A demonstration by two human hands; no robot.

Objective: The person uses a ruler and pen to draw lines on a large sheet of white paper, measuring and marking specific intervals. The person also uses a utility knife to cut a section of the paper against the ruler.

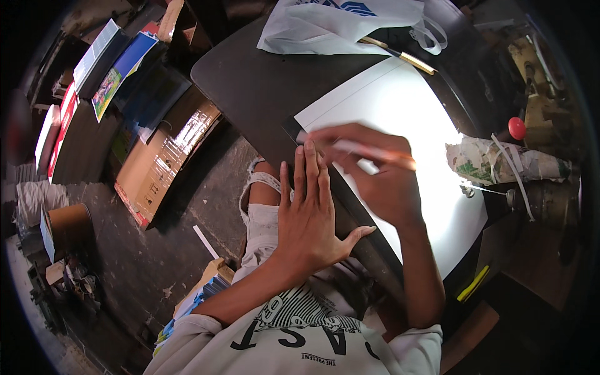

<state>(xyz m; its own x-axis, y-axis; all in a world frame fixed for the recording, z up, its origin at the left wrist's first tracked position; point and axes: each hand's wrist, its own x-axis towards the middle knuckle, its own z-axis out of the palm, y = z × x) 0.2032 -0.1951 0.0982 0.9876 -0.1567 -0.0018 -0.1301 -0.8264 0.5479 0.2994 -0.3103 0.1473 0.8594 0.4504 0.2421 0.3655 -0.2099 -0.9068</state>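
Note:
A large white sheet (400, 100) lies slanted on the dark tabletop (250, 75), its right part washed out by bright light. My left hand (306, 219) is stretched flat at the table's near edge, fingers pointing away and thumb out to the right. Just past its fingertips, by the sheet's left corner, shows a small pale piece (302, 136) that I cannot make out. My right hand (378, 169), blurred by motion, is closed around a slim pen-like tool (375, 153). Its fingertips are close to those of my left hand, and the tool's exact kind is smeared.
A white bag (337, 28) lies at the table's far side, with slim brush-like sticks (415, 62) beside it. To the right are a paper-wrapped bundle (500, 161), a red ball-shaped knob (517, 128) and a yellow tool (473, 284). Book stacks (81, 137) and a cardboard box (156, 162) stand left.

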